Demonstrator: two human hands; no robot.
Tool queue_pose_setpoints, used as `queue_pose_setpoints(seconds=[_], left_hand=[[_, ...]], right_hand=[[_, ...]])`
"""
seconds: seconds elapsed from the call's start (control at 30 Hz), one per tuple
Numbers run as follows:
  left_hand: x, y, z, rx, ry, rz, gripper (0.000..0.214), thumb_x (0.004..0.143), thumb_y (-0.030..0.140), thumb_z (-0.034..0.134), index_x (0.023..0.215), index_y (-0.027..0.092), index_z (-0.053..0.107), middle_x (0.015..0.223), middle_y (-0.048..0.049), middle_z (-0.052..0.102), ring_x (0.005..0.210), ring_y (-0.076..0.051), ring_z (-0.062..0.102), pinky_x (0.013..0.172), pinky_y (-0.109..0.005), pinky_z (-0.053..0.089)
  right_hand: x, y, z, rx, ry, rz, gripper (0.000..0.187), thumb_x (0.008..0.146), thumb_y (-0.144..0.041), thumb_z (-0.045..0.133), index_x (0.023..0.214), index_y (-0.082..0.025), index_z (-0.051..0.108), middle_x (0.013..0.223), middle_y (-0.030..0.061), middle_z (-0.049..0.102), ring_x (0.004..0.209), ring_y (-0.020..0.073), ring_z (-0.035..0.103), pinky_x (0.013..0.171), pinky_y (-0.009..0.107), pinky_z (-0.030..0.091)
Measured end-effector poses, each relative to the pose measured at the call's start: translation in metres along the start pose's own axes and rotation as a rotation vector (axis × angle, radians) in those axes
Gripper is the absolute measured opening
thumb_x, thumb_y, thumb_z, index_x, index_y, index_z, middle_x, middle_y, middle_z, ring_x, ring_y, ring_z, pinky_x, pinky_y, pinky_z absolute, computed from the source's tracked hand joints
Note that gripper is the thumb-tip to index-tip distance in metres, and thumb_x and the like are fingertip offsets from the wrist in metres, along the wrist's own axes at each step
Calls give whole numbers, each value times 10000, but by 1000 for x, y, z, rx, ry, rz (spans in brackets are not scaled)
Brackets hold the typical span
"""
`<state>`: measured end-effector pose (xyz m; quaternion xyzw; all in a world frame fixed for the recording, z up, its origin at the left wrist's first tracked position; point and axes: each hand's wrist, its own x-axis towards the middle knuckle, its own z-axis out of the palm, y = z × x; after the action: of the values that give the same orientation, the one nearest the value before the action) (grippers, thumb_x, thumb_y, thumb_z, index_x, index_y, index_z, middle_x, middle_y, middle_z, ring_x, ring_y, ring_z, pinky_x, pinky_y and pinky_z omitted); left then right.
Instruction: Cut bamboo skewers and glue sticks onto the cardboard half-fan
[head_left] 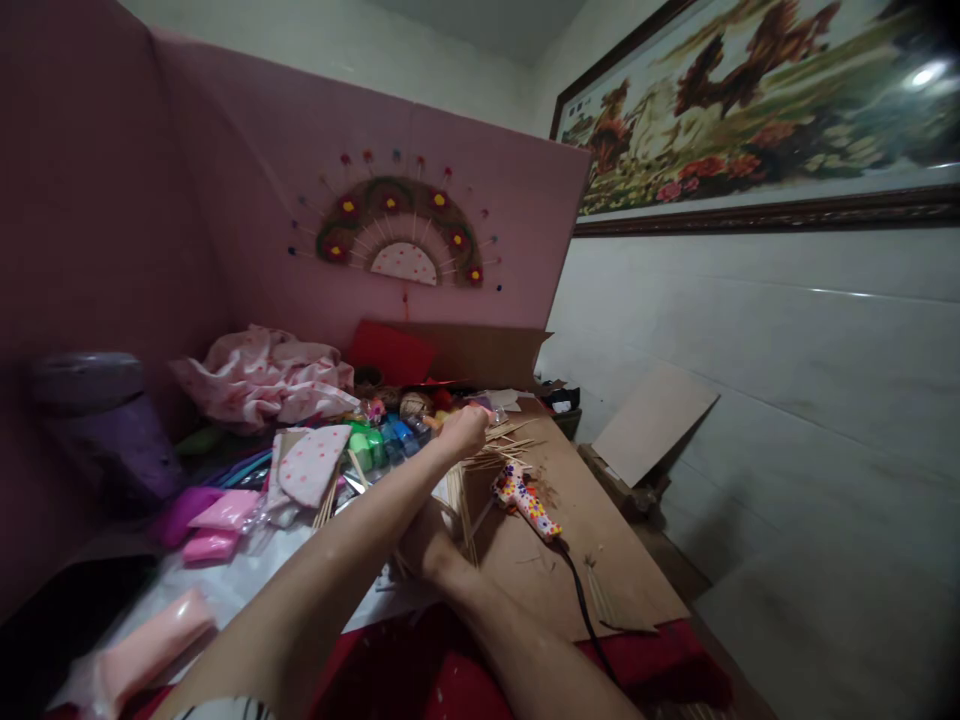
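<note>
My left arm reaches forward across the table, and my left hand (pixel 463 430) is curled closed beside a spread of thin wooden sticks (pixel 504 445). What its fingers hold is hidden. My right hand (pixel 424 545) lies lower, partly under my left forearm, against a fan-shaped bundle of sticks (pixel 459 500); its fingers are hidden. A spotted glue gun (pixel 525 502) with a black cord (pixel 581 600) lies on the brown cardboard sheet (pixel 600 540), just right of both hands.
Small coloured pots (pixel 382 440), a dotted fan-shaped piece (pixel 315 462), pink packets (pixel 217 520) and crumpled pink cloth (pixel 262 380) crowd the left side. A pink board with a decorated fan (pixel 401 235) stands behind. An open cardboard box (pixel 465 350) is at the back, a white wall at right.
</note>
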<state>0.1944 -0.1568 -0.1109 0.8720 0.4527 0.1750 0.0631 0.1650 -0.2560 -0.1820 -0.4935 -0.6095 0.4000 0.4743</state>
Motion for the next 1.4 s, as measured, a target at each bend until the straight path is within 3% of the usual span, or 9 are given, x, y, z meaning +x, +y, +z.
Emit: queue_pose_setpoints(seconds=[0.17,0.27,0.37,0.47,0.63,0.73,0.87,1.07,1.4], left_hand=[[-2,-14,-33,-16,122,45,277,798,205,501,983,226,706,1053,-101,652,947,-229,611,736,-280,429],[-24,-32,-63,-56,337,1,287,811,235,494,1016,232,696,1026,-63,664,898,-191,616,753,-258,433],[-58,-56,-86,-84,478,-121,273,808,246,487,969,218,706,982,-50,688,868,-176,621,736,-245,435],[-95,-86,-97,-17,427,-331,244,776,252,507,891,212,719,887,-59,711,840,-201,628,684,-261,427],[-141,-126,-84,64,57,-585,245,750,349,543,829,195,716,881,-100,705,787,-228,632,612,-276,412],[-155,-135,-70,79,-35,-619,294,728,424,564,817,184,708,916,-111,695,811,-237,629,615,-276,417],[-165,-133,-58,55,-36,-582,281,740,437,547,810,215,703,887,-91,698,824,-245,629,625,-287,425],[-172,-128,-55,169,12,-594,247,724,240,494,859,255,701,947,-102,694,910,-300,625,662,-339,433],[-176,-122,-50,350,71,-623,319,838,206,352,1066,181,573,971,-148,673,888,-282,642,678,-349,452]], right_hand=[[-5,-2,0,61,-29,65,177,696,-154,552,521,-177,543,408,-29,521,395,102,462,414,202,338],[-8,-5,-1,90,-4,100,138,737,-178,523,602,-172,551,457,-37,539,400,88,453,428,191,343],[-11,-6,-6,17,87,31,112,749,-214,532,659,-174,586,550,-19,591,511,117,530,508,214,387],[-12,-5,-9,-62,150,-111,164,782,-261,515,668,-173,593,606,-11,580,602,132,531,568,227,395],[-13,-1,-9,-51,193,-189,193,796,-318,525,685,-171,584,603,-15,532,593,129,481,542,218,378],[-13,1,-9,-44,190,-199,209,799,-337,536,678,-172,577,598,-16,529,582,125,474,530,215,372],[-14,3,-9,-55,173,-216,215,810,-348,540,698,-172,594,616,-11,546,591,127,486,533,215,375],[-15,4,-9,-101,138,-224,205,829,-326,535,726,-165,607,643,-6,558,612,127,494,565,219,391],[-19,0,-9,-174,125,-272,201,839,-301,531,723,-162,619,651,4,576,596,123,499,557,218,386]])
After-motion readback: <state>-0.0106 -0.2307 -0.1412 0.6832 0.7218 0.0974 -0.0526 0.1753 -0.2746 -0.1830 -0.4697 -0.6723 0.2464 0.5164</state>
